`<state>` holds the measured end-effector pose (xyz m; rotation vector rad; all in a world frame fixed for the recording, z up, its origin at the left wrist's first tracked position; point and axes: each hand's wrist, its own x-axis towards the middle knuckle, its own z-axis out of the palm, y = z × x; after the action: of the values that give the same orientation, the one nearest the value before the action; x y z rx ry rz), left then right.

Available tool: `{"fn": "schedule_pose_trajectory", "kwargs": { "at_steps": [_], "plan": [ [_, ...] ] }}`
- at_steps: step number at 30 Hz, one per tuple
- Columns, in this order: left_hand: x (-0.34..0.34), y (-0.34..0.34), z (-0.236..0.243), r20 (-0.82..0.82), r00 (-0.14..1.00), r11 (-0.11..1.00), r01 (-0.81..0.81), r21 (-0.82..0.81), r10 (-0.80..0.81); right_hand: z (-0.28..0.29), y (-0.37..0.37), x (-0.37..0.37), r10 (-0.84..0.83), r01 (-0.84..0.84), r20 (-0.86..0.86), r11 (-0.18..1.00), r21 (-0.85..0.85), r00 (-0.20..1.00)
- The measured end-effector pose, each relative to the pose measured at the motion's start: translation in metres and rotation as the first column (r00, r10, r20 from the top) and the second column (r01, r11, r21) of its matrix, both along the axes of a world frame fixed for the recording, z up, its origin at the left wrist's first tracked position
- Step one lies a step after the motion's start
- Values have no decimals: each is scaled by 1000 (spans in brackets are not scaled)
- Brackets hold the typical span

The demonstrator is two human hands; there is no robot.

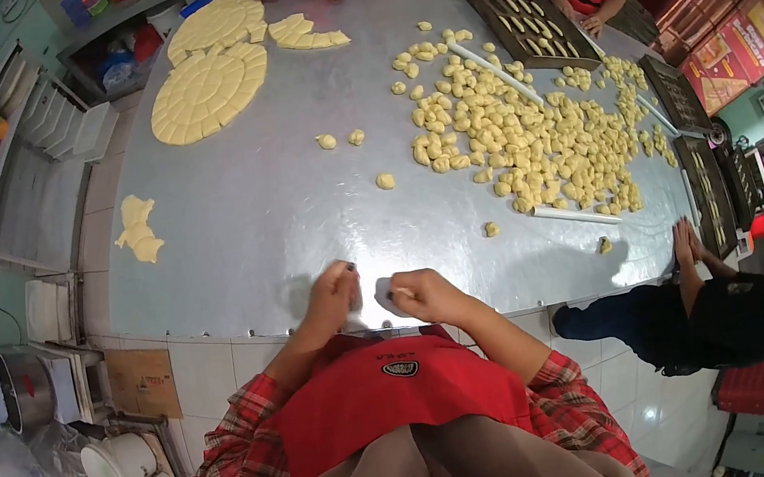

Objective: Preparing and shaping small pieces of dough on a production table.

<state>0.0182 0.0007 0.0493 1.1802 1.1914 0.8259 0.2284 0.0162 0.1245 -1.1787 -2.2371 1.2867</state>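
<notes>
Both of my hands are close together over the near edge of the metal table (pixel 296 202). My left hand (pixel 335 296) has its fingers curled in. Opposite it, my right hand (pixel 425 295) is closed with the thumb side toward the left hand. Whatever either hand may hold is hidden by the fingers. The nearest single dough pieces are a small knotted dough ball (pixel 384 181) ahead of my right hand and another dough ball (pixel 492 229) to its right. To the left lies a short strip of cut dough pieces (pixel 139 229).
A large heap of dough balls (pixel 526 136) covers the right side, with a white rod (pixel 576 215) at its near edge. Dough rounds cut into pieces (pixel 209 91) lie at the far left. A baking tray (pixel 522 17) rests at the far right. Co-workers stand at the far side and right.
</notes>
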Motion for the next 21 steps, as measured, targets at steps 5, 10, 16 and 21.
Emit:
{"fn": "schedule_pose_trajectory", "kwargs": {
  "at_steps": [5, 10, 16, 21],
  "plan": [
    [-32, -7, -15, -668, 722, 878, 187, 440, 180, -70, -12, 69, -215, 178, -8, 786, 591, 976],
    [-5, 55, -17, -762, 614, 736, 415, 534, 207, -85, 22, 25, -302, 33, 341, 789, 614, 890],
    [-52, 89, -30, -845, 364, 818, 282, 501, 392, -95, 25, 53, -433, 151, 279, 729, 668, 857],
    [-27, 30, -14, -760, 647, 742, 537, 402, -57, -92, -27, 43, -164, -26, 328, 863, 504, 930]
  ]
}}
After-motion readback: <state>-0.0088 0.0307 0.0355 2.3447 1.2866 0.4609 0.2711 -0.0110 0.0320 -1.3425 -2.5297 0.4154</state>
